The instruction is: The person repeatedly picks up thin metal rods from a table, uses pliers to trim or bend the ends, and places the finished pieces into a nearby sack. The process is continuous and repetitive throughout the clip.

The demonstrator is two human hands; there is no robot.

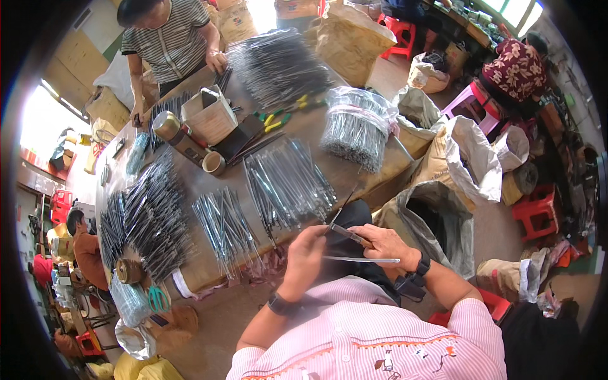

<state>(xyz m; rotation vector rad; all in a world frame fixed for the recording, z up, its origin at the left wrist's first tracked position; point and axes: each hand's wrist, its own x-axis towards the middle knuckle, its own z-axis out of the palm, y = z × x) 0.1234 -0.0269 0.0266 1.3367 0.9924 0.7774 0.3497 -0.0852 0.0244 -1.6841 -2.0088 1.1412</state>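
My right hand (387,246) is closed round a flat metal hand tool (345,232) that looks like pliers; its kind is not clear. The tool's end points toward my left hand (306,256), which is blurred, with its fingers bent in at the tool's tip. A pale thin metal strip (364,259) runs from the left palm across below my right wrist, seemingly held by the left hand. A dark thin strip (346,201) sticks up from the tool's end. Spread bundles of thin metal strips (288,180) and shorter strips (227,228) lie on the table just ahead.
The table (202,180) also bears a plastic-wrapped bundle (358,126), a dark strip pile (155,215), yellow-green pliers (275,120), a carton (208,117) and a thermos (180,136). Open sacks (437,215) stand at right. A co-worker (168,44) handles strips across the table.
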